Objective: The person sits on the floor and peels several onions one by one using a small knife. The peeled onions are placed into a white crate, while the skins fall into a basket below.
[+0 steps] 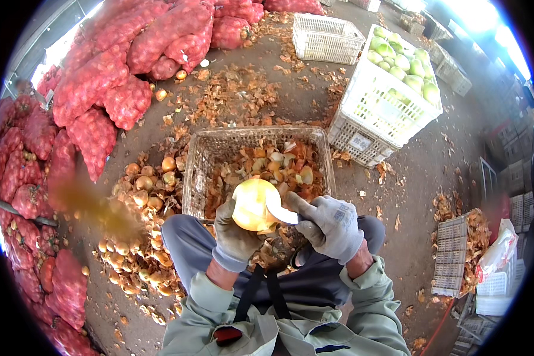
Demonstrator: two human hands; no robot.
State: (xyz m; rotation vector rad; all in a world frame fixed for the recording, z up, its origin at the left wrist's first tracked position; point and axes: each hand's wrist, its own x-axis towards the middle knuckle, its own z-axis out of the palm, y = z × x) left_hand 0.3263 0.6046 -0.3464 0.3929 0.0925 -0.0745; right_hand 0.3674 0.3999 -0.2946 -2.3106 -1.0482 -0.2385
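My left hand (236, 236), in a soiled grey work glove, holds a large pale yellow onion (253, 205) from its left side. In my gloved right hand (327, 224) is a knife (285, 214), its bright curved blade against the onion's right side; the handle is mostly hidden in my fingers. The onion is above the near edge of a dirty plastic crate (258, 130), which holds onion skins and peeled pieces (289, 162). To the left of my knees lies a pile of brown onions (141, 198) with loose skins.
Red mesh sacks (93, 84) of onions are heaped at left. At upper right, a white crate (374, 98) of pale green round produce (402, 62) stands on another crate (360, 142). An empty-looking crate (327, 40) stands behind. A skin-filled crate (451, 256) is at far right. Skins litter the floor.
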